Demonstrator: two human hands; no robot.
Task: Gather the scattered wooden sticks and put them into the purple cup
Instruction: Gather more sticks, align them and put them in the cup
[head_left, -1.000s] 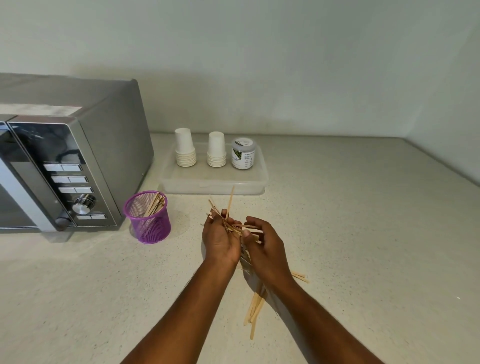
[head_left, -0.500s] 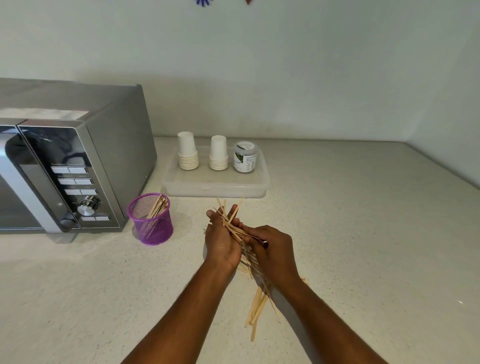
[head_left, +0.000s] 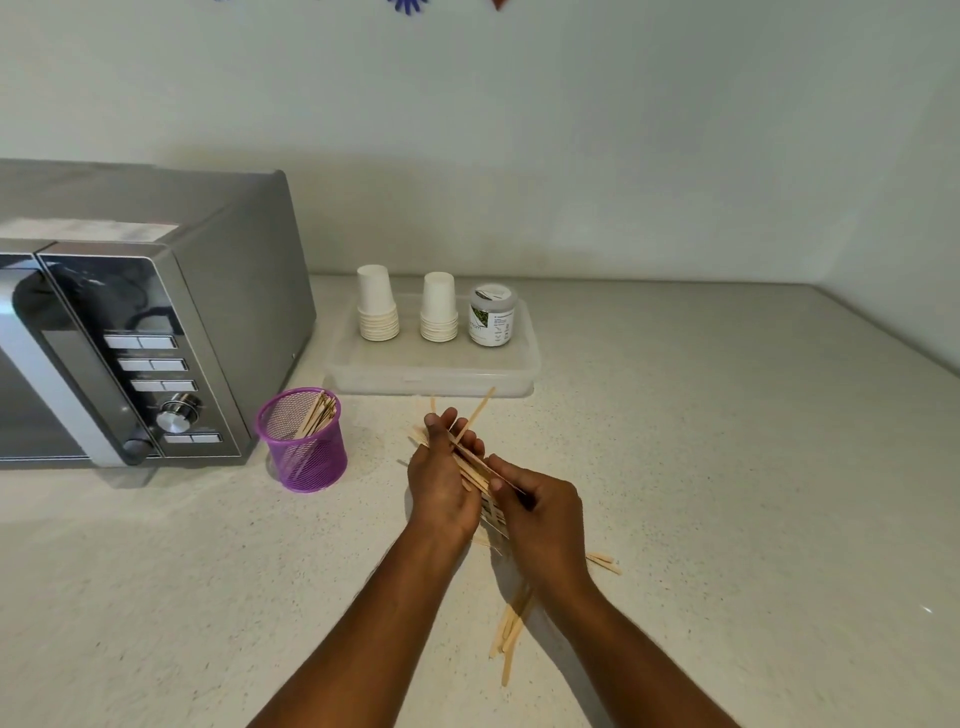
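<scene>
A purple mesh cup (head_left: 304, 446) stands on the counter just right of the microwave, with several wooden sticks leaning inside it. My left hand (head_left: 440, 480) grips a bundle of wooden sticks (head_left: 470, 460) that fans out above my fingers. My right hand (head_left: 540, 512) pinches the near end of the same bundle, touching my left hand. More loose sticks (head_left: 511, 629) lie on the counter under my right wrist, and a few stick ends (head_left: 602, 561) poke out to its right.
A grey microwave (head_left: 130, 332) fills the left side. Behind the hands sits a clear plastic tray (head_left: 431, 371) holding two stacks of white paper cups (head_left: 378, 312) and a small jar (head_left: 492, 314). The pale counter meets walls at the back and right.
The bundle has been drawn tighter between both hands, and my right hand has slid down toward its near end. The camera has tilted up slightly.
</scene>
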